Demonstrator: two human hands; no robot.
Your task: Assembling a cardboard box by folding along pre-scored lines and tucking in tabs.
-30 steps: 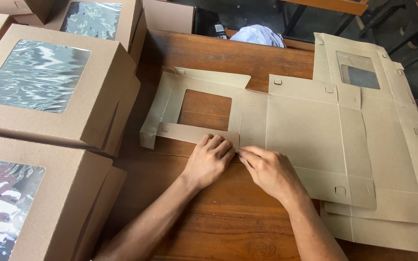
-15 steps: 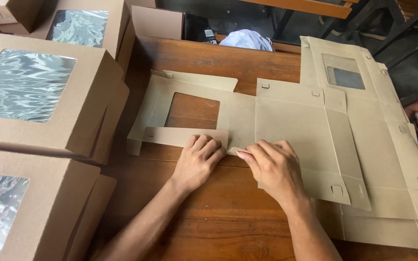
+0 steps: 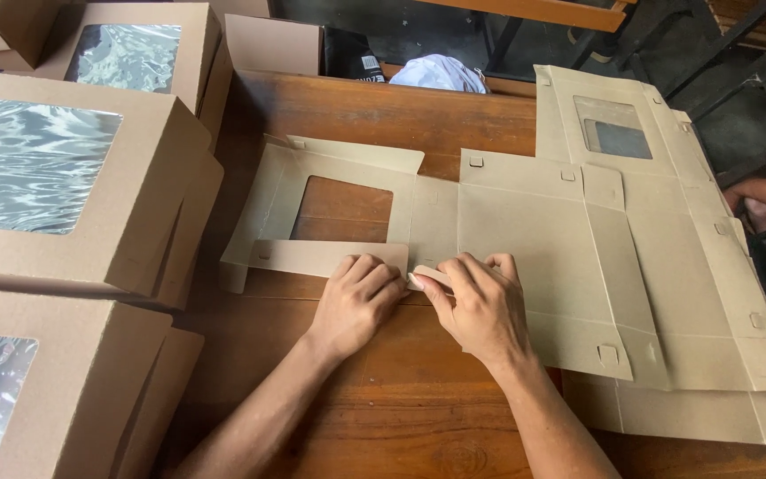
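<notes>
Near the front edge of the bench point(image 3: 383, 115) a flat box blank point(image 3: 525, 239) lies almost wholly unfolded, its long axis left to right and its window end toward the left. Left hand point(image 3: 356, 302) presses flat on a flap point(image 3: 321, 257), while right hand point(image 3: 476, 306) pinches a small tab point(image 3: 429, 277). Finished boxes point(image 3: 55, 186) stand at the left edge, so the folding seems only started.

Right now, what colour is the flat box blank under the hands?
Plain kraft brown, no print. The flat box blank shows best in the head view, on the wooden table.

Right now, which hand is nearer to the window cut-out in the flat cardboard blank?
Left. The left hand presses the flap just below the window cut-out; the right hand sits further right, on the panel.
</notes>
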